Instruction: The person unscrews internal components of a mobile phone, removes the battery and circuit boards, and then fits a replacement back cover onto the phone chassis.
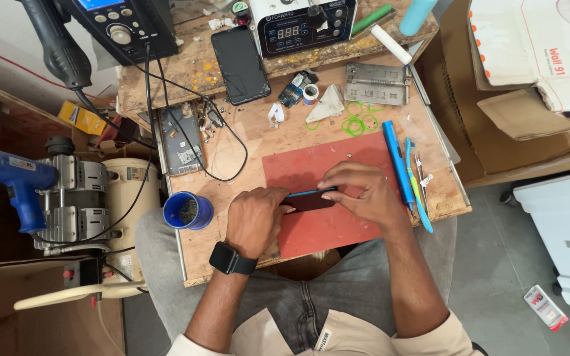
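A dark phone [308, 200] with a blue edge stands on its side on a red mat [311, 231]. My left hand [255, 217], with a black watch on its wrist, grips the phone's left end. My right hand [363, 194] holds the right end, fingers curled over the top edge. Both hands hide most of the phone.
A second black phone [240, 64] lies at the back of the wooden bench [232, 257]. A blue cup [187, 211] sits at the left edge. Blue tools [398, 168] and tweezers lie right of the mat. A metal plate [377, 84], green bands, a display unit [301, 25] and a compressor [74, 198] surround the bench.
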